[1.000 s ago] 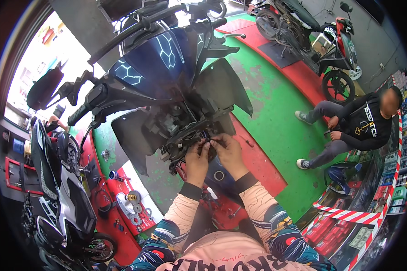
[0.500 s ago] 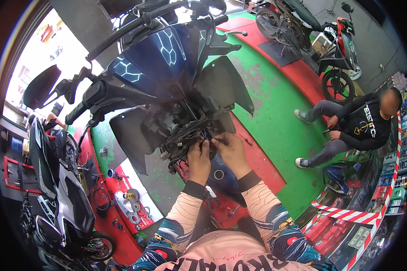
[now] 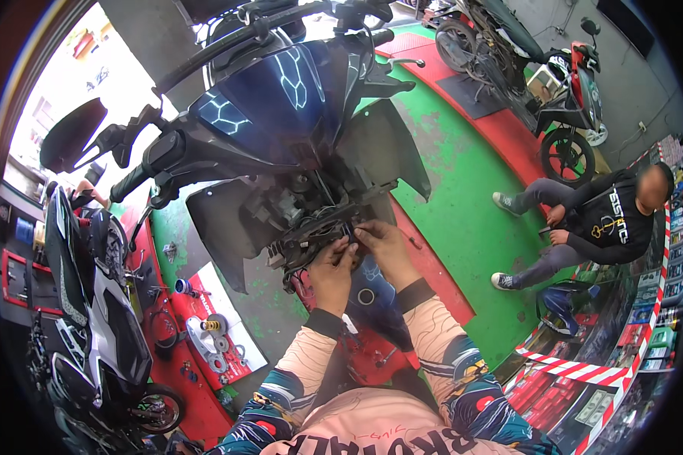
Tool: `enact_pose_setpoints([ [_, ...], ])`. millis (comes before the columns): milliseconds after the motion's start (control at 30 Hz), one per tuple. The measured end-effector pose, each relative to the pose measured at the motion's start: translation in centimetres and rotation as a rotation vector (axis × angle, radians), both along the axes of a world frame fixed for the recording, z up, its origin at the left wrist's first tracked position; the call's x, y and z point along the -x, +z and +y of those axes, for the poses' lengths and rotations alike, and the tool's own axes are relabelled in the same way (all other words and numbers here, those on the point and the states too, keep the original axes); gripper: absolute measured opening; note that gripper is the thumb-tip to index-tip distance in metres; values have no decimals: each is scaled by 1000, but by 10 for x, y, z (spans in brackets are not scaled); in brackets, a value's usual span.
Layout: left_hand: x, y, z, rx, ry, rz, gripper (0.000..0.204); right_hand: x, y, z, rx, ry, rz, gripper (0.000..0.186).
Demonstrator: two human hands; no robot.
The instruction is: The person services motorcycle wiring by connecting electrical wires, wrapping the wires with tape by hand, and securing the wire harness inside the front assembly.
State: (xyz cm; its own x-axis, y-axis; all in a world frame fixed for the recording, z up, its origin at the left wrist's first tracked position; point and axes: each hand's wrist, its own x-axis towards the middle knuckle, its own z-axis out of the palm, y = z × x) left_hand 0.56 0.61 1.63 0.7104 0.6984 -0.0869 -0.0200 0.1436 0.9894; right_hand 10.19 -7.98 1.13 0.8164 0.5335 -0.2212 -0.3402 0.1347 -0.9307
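A dark blue scooter front with white hexagon lines stands before me, its dark inner panels spread either side of exposed wiring and brackets. My left hand is closed among the wiring just below the bracket, its fingertips on something small and dark that I cannot make out. My right hand pinches at the same spot, just right of the left, on a small part too hidden to name. A loose blue panel lies below my hands.
Another scooter stands at left beside parts on a white-red mat. A scooter stands on a red platform at back right. A person in black sits at right near a display counter edged with striped tape.
My left fingers and thumb have shifted slightly and are more bent at the wiring. My right hand stays pinched there. The view has moved a little.
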Motion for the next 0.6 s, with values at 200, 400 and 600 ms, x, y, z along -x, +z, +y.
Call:
enact_pose_setpoints([
  [200,1,-3,6,3,-5,0,20,-6,-1,9,-101,117,198,17],
  [400,2,2,5,-61,44,26,15,-9,7,13,-104,132,398,18],
  [600,-5,-14,-1,-77,139,-47,13,21,9,19,39,-188,127,18],
])
